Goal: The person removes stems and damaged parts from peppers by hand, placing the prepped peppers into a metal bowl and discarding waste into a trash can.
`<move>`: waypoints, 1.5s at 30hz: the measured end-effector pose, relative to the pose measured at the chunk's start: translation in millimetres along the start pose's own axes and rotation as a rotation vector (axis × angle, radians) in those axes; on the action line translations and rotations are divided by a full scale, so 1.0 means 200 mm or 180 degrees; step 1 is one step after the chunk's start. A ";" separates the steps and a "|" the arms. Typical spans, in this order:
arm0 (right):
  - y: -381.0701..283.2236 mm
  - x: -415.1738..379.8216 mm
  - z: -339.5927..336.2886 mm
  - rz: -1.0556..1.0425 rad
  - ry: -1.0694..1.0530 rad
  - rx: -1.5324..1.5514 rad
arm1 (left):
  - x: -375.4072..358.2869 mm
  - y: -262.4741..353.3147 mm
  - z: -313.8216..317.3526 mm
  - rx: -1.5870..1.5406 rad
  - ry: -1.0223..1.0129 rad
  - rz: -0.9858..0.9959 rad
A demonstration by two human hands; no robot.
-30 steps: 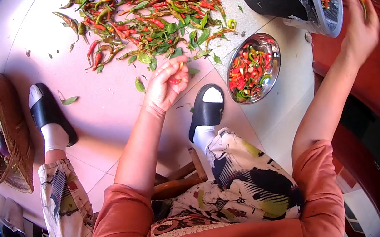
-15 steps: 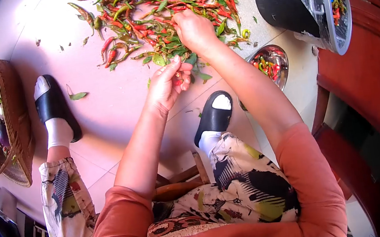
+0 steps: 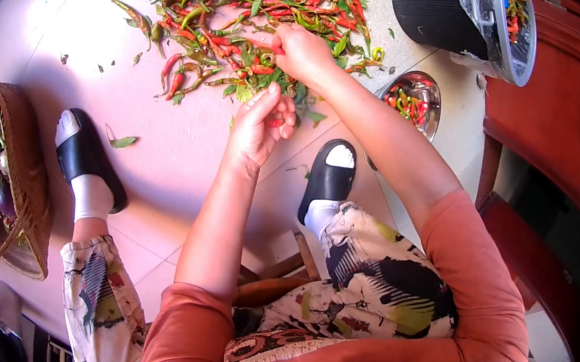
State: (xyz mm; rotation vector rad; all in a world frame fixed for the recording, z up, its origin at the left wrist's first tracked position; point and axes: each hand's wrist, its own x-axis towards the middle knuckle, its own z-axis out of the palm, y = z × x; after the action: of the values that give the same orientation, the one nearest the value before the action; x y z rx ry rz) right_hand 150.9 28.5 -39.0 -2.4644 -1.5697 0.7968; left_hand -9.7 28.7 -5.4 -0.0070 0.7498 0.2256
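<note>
A wide pile of red and green chili peppers (image 3: 213, 41) with leaves lies on the pale tiled floor. My right hand (image 3: 302, 53) is at the near side of the pile, its fingers pinched on a red pepper (image 3: 261, 43). Just below and to the left, my left hand (image 3: 261, 126) is curled, palm partly up, round something small and red. A metal bowl (image 3: 435, 114) holding cut red and green peppers stands right of my right forearm, which hides part of it.
A wicker basket (image 3: 26, 179) with eggplants and green beans stands at the left. At the upper right a black bin (image 3: 433, 12) with a plastic liner lies tilted, pepper scraps inside. Red wooden furniture (image 3: 553, 117) is at the right. My slippered feet flank the floor before me.
My right hand has moved slightly down and right, and a red pepper now shows at its fingertips. My left hand has barely moved. The view has shifted a little.
</note>
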 end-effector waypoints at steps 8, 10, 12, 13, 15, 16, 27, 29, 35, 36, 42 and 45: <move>0.02 -0.15 -0.27 0.1109 -0.0463 0.3542 | 0.04 0.05 -0.01 0.0478 0.0354 0.0365; 0.00 -0.22 -0.31 0.1386 -0.0787 0.4392 | 0.03 0.07 0.06 0.0462 0.0389 0.0420; -0.03 -0.27 -0.30 0.1325 -0.0736 0.4266 | 0.03 0.08 0.10 0.0550 0.0369 0.0460; -0.04 -0.29 -0.29 0.1266 -0.0682 0.4135 | 0.03 0.09 0.11 0.0554 0.0380 0.0453; -0.04 -0.30 -0.30 0.1202 -0.0754 0.4035 | 0.03 0.10 0.12 0.1496 0.0488 0.0427; -0.05 -0.31 -0.31 0.0966 -0.0621 0.4087 | 0.02 0.11 0.13 0.1649 0.0588 0.0407; 0.06 -0.33 -0.40 0.0341 -0.1084 0.3197 | -0.01 0.16 0.13 0.3365 0.0153 0.1038; 0.07 -0.33 -0.39 0.0352 -0.0828 0.3148 | -0.02 0.17 0.15 0.3588 0.0051 0.0932; -0.02 -0.31 -0.47 -0.1488 0.0131 0.1379 | -0.02 0.16 0.15 0.3576 0.0172 0.0672; -0.01 -0.31 -0.46 -0.1481 0.0132 0.1384 | -0.02 0.17 0.14 0.3745 0.0128 0.0706; 0.01 -0.31 -0.44 -0.1514 -0.0580 0.0910 | -0.03 0.18 0.18 0.4244 0.0180 0.0510; -0.01 -0.33 -0.42 -0.1512 -0.0673 0.0726 | -0.03 0.17 0.18 0.4566 0.0113 0.0613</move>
State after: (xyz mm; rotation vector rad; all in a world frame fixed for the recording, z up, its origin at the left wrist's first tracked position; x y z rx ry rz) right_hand 168.5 -12.9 56.9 -1.7919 -1.9027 1.0952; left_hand 3.4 64.6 28.5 1.4247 0.8112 -0.1708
